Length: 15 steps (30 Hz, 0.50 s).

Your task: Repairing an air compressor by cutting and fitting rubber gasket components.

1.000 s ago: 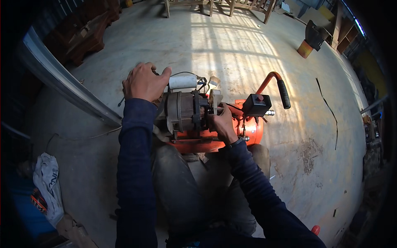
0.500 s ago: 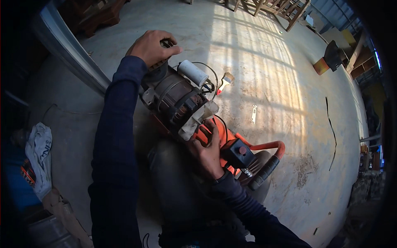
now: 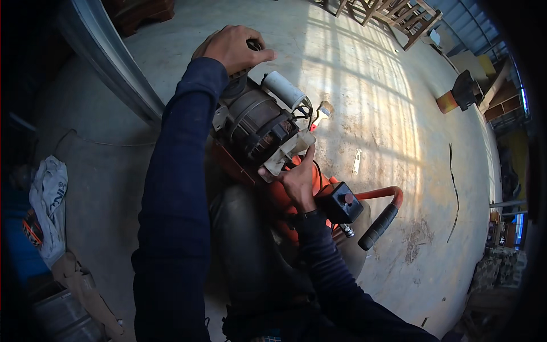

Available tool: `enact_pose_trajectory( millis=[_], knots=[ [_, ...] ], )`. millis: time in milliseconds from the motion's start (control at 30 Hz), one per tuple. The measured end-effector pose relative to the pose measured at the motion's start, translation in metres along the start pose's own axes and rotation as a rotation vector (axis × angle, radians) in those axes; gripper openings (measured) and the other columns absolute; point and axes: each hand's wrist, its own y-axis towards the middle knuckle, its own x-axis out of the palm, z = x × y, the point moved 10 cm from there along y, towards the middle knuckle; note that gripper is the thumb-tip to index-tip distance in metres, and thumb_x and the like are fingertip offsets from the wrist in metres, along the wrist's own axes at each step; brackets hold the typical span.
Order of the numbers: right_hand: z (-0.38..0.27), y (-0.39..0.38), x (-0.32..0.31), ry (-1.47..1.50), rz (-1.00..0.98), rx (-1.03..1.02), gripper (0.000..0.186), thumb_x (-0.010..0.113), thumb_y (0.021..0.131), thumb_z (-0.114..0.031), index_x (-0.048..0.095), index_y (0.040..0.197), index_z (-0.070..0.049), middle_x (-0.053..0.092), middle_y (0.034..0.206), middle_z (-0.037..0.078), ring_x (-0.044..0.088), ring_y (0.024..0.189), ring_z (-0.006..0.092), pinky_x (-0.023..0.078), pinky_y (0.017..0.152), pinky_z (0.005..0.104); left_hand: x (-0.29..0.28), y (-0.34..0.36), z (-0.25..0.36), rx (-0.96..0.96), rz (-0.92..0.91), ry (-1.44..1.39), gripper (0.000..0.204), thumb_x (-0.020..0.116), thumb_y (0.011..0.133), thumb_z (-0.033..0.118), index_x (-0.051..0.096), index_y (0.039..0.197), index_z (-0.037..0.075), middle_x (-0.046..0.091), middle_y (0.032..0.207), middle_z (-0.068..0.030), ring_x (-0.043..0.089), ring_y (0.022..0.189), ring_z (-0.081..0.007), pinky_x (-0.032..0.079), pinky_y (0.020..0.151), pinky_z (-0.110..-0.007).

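An air compressor with an orange-red tank point(image 3: 279, 198) stands in front of me, beside my knees. My left hand point(image 3: 232, 48) is closed round the far end of its motor point(image 3: 253, 122), and the part under the fingers is mostly hidden. At the motor's near end, my right hand point(image 3: 299, 179) spans a pale, broken-edged fan cover point(image 3: 288, 154), with the thumb at one corner and a finger at the other. A white cylindrical capacitor point(image 3: 284, 89) with black wires sits on the motor's right side. A black switch box point(image 3: 342, 203) with a red knob lies right of my right wrist.
Right of the compressor, a paintbrush point(image 3: 323, 114) and a flat wrench point(image 3: 357, 161) lie on the concrete floor. The tank's curved handle point(image 3: 380, 227) has a black grip. A metal post point(image 3: 111, 60) rises at left, near a white sack point(image 3: 48, 211). A black strip point(image 3: 453, 194) lies farther right.
My right hand has shifted from just below the pale cover up to its two corners, its fingers spreading wider. My left hand keeps its hold. The whole view has shifted slightly.
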Motion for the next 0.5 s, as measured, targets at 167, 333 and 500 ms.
enact_pose_trajectory(
  millis=[167, 333, 500],
  knots=[
    [-0.029, -0.01, 0.002, -0.722, 0.003, -0.2, 0.108, 0.089, 0.066, -0.021, 0.019, 0.147, -0.002, 0.039, 0.138, 0.02, 0.041, 0.128, 0.0299, 0.039, 0.105, 0.0406, -0.004, 0.0, 0.001, -0.034, 0.023, 0.012, 0.043, 0.07, 0.076, 0.048, 0.075, 0.088, 0.007, 0.072, 0.088, -0.01, 0.067, 0.081, -0.0264, 0.052, 0.079, -0.035],
    [-0.056, -0.145, 0.079, -0.88, -0.675, -0.064, 0.079, 0.07, 0.087, -0.023, 0.024, 0.147, 0.001, 0.032, 0.143, 0.03, 0.035, 0.133, 0.0434, 0.037, 0.109, 0.0439, -0.009, -0.014, -0.007, -0.05, 0.008, 0.01, 0.044, 0.07, 0.076, 0.05, 0.075, 0.086, 0.007, 0.072, 0.086, -0.0103, 0.067, 0.08, -0.0275, 0.052, 0.078, -0.035],
    [-0.244, -0.202, 0.026, 0.185, -1.862, -0.128, 0.05, 0.064, 0.093, -0.032, 0.054, 0.129, 0.0, 0.051, 0.134, 0.027, 0.052, 0.122, 0.0403, 0.047, 0.098, 0.0504, -0.031, -0.003, 0.009, 0.047, 0.163, 0.086, 0.036, 0.069, 0.081, 0.042, 0.073, 0.092, 0.008, 0.07, 0.093, -0.0095, 0.065, 0.086, -0.027, 0.05, 0.081, -0.038]
  ],
)
